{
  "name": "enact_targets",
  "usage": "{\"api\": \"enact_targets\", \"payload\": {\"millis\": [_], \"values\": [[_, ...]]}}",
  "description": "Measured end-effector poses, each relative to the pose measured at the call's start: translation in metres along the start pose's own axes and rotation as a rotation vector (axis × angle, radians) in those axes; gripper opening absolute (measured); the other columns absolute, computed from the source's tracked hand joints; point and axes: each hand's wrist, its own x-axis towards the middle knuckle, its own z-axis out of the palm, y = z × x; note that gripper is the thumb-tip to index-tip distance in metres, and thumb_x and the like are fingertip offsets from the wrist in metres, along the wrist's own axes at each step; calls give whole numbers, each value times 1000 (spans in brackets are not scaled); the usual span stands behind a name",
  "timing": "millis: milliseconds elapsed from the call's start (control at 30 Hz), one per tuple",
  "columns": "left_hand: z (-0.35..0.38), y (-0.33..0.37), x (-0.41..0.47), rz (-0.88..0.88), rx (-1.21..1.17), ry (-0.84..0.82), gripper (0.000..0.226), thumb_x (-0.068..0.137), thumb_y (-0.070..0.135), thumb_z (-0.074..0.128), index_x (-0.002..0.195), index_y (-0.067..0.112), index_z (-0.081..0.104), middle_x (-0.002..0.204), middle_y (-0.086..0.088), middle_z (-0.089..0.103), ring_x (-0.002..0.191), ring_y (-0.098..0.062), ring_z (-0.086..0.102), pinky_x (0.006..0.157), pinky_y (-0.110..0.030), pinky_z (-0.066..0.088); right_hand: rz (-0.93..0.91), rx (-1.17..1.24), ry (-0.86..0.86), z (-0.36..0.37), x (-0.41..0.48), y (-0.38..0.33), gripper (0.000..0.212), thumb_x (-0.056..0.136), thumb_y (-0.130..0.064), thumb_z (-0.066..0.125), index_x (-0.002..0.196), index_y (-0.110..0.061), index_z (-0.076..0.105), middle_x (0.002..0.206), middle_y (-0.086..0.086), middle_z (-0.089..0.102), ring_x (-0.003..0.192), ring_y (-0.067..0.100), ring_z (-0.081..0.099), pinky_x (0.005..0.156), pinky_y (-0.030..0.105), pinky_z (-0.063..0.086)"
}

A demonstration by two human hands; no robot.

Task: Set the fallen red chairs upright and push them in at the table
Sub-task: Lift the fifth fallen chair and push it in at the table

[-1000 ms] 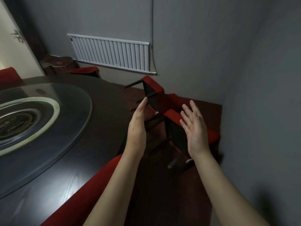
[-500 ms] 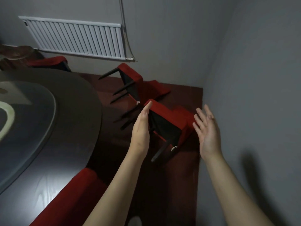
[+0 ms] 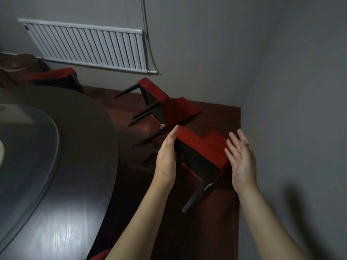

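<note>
— On the floor at one o'clock, beside the surface (image 3: 84,166)?
— That's the nearer red chair (image 3: 202,151), on its side; the farther red chair (image 3: 169,107) lies beyond.
— Gripped?
— No. The left hand (image 3: 167,156) and right hand (image 3: 242,158) flank it, fingers straight, holding nothing.

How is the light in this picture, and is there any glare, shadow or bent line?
Head view: dim light; a pale glare streak on the dark table; a soft shadow on the right wall; the wide lens bows the radiator and its pipe; the black underside of the nearer fallen chair loses detail.
</note>
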Motion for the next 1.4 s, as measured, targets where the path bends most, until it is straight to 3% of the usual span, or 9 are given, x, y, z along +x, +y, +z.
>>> {"api": "enact_targets", "payload": {"millis": [333,567,733,933,1133,1400], "values": [[22,-22,61,-47,1,-36,60,92,68,26,141,39,45,140,29,45,131,11,36,101,-16,30,39,3,24,-7,63,26,35,103,-36,35,136,-33,45,131,-12,58,124,7,54,104,33,42],[95,-38,113,-63,17,-11,54,94,62,25,138,37,47,134,31,49,131,9,38,111,-27,28,69,-19,14,-58,142,28,35,102,-38,38,135,-34,47,130,-13,58,124,7,54,105,34,41],[147,-47,151,-65,22,11,61,95,56,24,143,22,45,128,30,50,124,16,41,103,-9,34,109,-36,-44,-88,203,30,45,89,-52,44,132,-38,48,130,-13,59,124,6,54,102,29,43],[170,-64,174,-103,48,40,60,97,51,24,143,20,44,125,30,50,121,19,42,95,0,33,178,-64,-97,-105,237,56,41,97,-43,38,137,-33,45,134,-11,56,128,10,51,104,31,42],[175,-89,194,-159,67,67,61,94,55,24,142,24,45,135,23,48,128,13,39,104,-12,31,241,-91,-108,-107,257,79,43,90,-51,43,130,-40,48,130,-15,59,123,3,54,99,26,44],[180,-113,259,-228,-8,60,63,93,57,26,142,23,46,144,14,46,133,4,37,115,-27,27,261,-143,-39,-95,314,98,36,95,-42,40,130,-37,49,129,-13,58,126,10,52,101,29,42]]}}
